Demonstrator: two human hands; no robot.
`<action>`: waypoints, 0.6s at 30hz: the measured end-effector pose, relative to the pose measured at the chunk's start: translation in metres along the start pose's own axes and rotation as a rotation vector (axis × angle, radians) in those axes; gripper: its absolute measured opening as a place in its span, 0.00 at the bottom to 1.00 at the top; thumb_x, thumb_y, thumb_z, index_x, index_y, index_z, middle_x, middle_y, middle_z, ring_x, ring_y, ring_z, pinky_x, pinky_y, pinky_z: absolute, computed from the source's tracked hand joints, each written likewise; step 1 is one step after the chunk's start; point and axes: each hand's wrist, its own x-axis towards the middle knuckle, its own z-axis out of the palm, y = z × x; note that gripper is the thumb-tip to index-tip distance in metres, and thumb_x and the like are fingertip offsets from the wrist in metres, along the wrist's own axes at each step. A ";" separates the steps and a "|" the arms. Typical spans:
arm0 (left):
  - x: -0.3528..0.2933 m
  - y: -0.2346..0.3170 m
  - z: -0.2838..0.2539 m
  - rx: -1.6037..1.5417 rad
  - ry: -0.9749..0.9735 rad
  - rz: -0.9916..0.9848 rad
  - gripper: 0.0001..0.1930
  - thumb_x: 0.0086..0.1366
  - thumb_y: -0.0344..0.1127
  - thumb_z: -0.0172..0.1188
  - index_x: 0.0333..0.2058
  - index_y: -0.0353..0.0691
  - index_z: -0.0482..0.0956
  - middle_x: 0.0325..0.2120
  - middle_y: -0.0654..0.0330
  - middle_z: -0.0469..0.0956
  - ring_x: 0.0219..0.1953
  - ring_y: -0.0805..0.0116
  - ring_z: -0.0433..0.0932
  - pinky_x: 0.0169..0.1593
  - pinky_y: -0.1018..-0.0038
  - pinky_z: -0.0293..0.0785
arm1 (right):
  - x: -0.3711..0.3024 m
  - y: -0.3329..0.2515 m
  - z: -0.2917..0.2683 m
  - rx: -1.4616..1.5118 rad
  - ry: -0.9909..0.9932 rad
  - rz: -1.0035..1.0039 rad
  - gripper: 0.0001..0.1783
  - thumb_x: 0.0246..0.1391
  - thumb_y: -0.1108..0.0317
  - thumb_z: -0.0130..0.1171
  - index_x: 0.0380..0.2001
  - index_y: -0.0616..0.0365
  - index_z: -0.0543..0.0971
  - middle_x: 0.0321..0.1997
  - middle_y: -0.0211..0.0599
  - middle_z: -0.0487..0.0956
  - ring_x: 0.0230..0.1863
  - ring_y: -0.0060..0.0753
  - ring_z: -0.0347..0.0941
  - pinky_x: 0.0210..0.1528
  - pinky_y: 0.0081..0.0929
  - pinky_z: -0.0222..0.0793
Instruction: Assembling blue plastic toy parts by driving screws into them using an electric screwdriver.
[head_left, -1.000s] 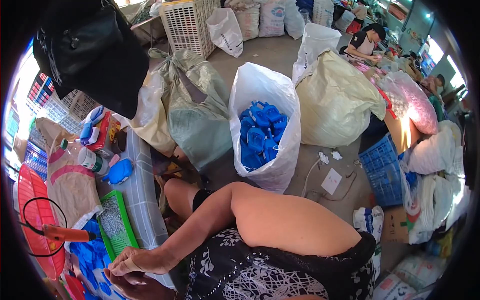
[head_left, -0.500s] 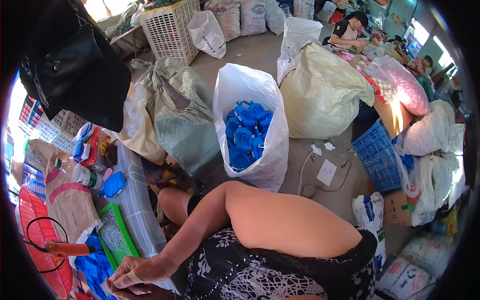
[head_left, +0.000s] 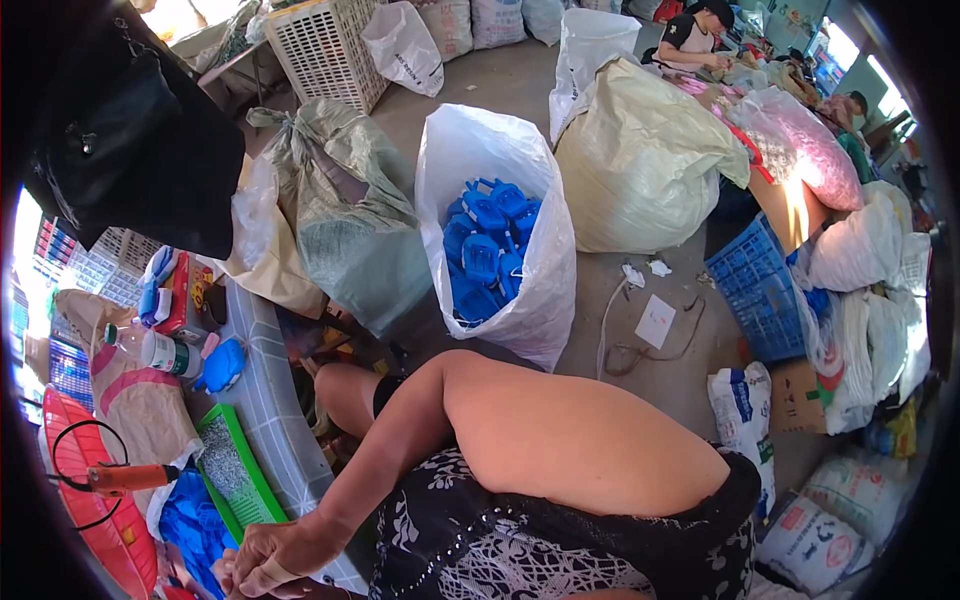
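Note:
My right hand (head_left: 278, 556) is at the lower left, its arm bent across in front of me. Its fingers are closed in a pinch, with a pale band round one finger; whatever is between them is hidden. Close against it, my left hand (head_left: 300, 591) shows only in part at the lower edge, its fingers mostly out of sight. Just beside the hands lie blue plastic parts (head_left: 192, 520) in an opened bag. A green tray (head_left: 262, 503) of small metal pieces, probably screws, stands on the table edge. An orange power screwdriver (head_left: 130, 478) hangs to the left.
A white sack (head_left: 550, 300) with blue plastic housings stands ahead, between a grey-green sack (head_left: 360, 250) and a cream sack (head_left: 650, 170). On the cloth-covered table (head_left: 262, 370) are a bottle (head_left: 170, 354) and a blue part (head_left: 222, 366). A blue crate (head_left: 757, 290) stands right; a co-worker (head_left: 690, 45) sits far back.
The view has shifted slightly, so the sacks appear higher. My hands stay together at the lower left, now a little lower in the picture, with the left hand less visible.

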 end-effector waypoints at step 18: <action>0.008 -0.049 -0.057 0.172 0.028 0.186 0.19 0.70 0.53 0.60 0.34 0.41 0.76 0.29 0.67 0.68 0.30 0.72 0.68 0.36 0.71 0.67 | 0.007 0.006 -0.012 0.247 0.057 0.414 0.11 0.64 0.72 0.56 0.37 0.67 0.85 0.31 0.33 0.82 0.21 0.22 0.73 0.24 0.22 0.68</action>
